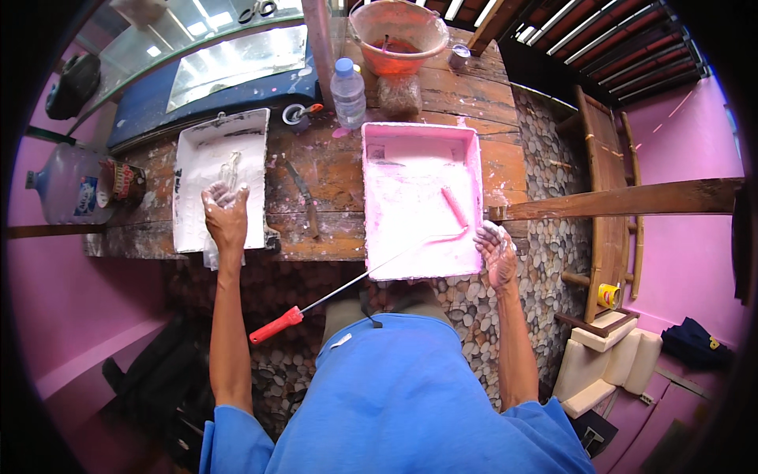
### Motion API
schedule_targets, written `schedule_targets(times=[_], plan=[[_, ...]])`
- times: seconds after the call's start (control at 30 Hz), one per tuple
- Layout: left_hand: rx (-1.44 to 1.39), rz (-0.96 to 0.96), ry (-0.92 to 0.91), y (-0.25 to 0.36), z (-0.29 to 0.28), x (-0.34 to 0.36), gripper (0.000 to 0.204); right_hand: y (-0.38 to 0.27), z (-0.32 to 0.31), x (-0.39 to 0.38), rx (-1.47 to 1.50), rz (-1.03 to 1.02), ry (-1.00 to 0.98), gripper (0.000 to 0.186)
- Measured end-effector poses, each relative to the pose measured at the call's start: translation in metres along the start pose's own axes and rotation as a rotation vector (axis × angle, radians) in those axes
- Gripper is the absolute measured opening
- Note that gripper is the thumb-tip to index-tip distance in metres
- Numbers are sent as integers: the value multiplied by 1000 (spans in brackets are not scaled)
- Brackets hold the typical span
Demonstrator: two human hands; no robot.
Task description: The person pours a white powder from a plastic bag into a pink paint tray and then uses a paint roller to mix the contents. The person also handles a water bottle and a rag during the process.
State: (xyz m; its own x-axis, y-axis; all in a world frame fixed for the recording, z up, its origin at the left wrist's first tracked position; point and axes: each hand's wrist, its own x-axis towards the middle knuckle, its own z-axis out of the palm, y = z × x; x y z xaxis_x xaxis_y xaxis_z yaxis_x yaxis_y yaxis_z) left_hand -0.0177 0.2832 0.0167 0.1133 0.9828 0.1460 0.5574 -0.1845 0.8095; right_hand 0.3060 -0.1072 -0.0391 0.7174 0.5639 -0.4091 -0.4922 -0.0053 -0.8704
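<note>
My left hand [227,212], smeared with white, is over the white paint tray [259,142]. Its fingers are curled around what looks like a crumpled clear plastic bag [230,167], which shows above the fingers and beside the wrist. My right hand [497,254], also coated in white paint, is at the right edge of the pink-stained tray [476,170]. Its fingers are loosely bent and hold nothing visible. Across that tray lies a paint roller with a pink sleeve [454,207], a long metal rod and a red handle [276,325] that juts past the table's front edge.
A scraper-like blade [302,193] lies between the trays. Behind stand a water bottle [348,95], a paint-stained bucket [400,39] and a small can with an orange-handled brush [297,116]. At left lies a large clear jug [67,183]. A wooden beam [616,200] extends rightward.
</note>
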Motion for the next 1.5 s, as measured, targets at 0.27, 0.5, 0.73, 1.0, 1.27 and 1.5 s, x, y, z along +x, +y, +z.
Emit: schedule_targets(times=[0.27, 0.5, 0.73, 1.0, 1.27, 1.5], plan=[[-612, -484, -940, 59, 16, -165, 17, 53, -94, -12, 61, 152, 196, 48], [139, -454, -1413, 2, 101, -272, 42, 85, -127, -35, -923, 121, -148, 37], [70, -533, -1171, -27, 184, -316, 43, 113, -124, -54, -1219, -236, -361, 45], [-291, -665, -1062, 8, 178, -316, 31, 147, -103, -50, -1167, -656, -391, 34], [-402, -781, -861, 5, 175, -319, 45, 174, -50, -45, -738, 283, 1, 40], [-287, -660, -694, -1, 151, -316, 38, 191, -6, -46, 216, 518, -112, 10]])
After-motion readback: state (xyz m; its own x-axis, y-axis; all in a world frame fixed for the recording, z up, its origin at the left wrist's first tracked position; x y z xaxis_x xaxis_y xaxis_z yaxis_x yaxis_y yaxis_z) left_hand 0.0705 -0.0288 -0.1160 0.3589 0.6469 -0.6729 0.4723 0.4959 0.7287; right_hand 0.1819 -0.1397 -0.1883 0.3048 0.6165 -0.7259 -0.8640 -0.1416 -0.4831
